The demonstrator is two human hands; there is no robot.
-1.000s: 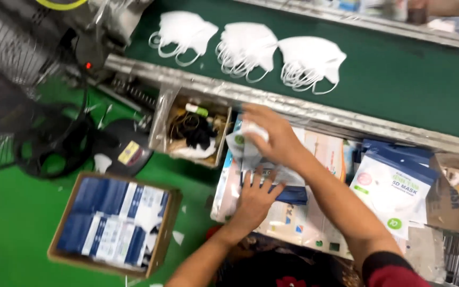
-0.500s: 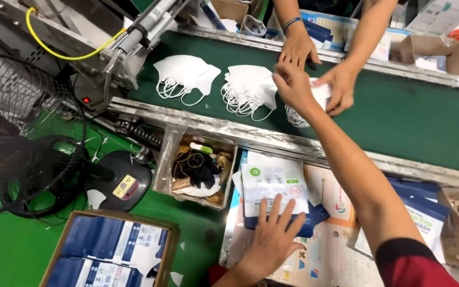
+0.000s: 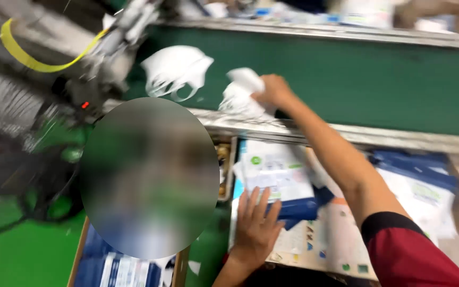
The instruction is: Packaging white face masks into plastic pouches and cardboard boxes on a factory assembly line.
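Head view: my right hand (image 3: 273, 90) is out over the green belt (image 3: 378, 79), fingers clamped on a bunch of white masks (image 3: 241, 95) at the belt's near edge. Second white mask (image 3: 175, 69) lies flat on the belt, just beside the held bunch, not touching my hand. My left hand (image 3: 256, 226) sits below the belt's metal rail (image 3: 399, 139), palm down, fingers spread apart, pressing the stack of packets (image 3: 278, 175); top one is white with a blue bottom edge. More blue-and-white packets (image 3: 421, 183) lie beyond my right forearm, also below the rail. Motion blur, so fine detail is unclear.
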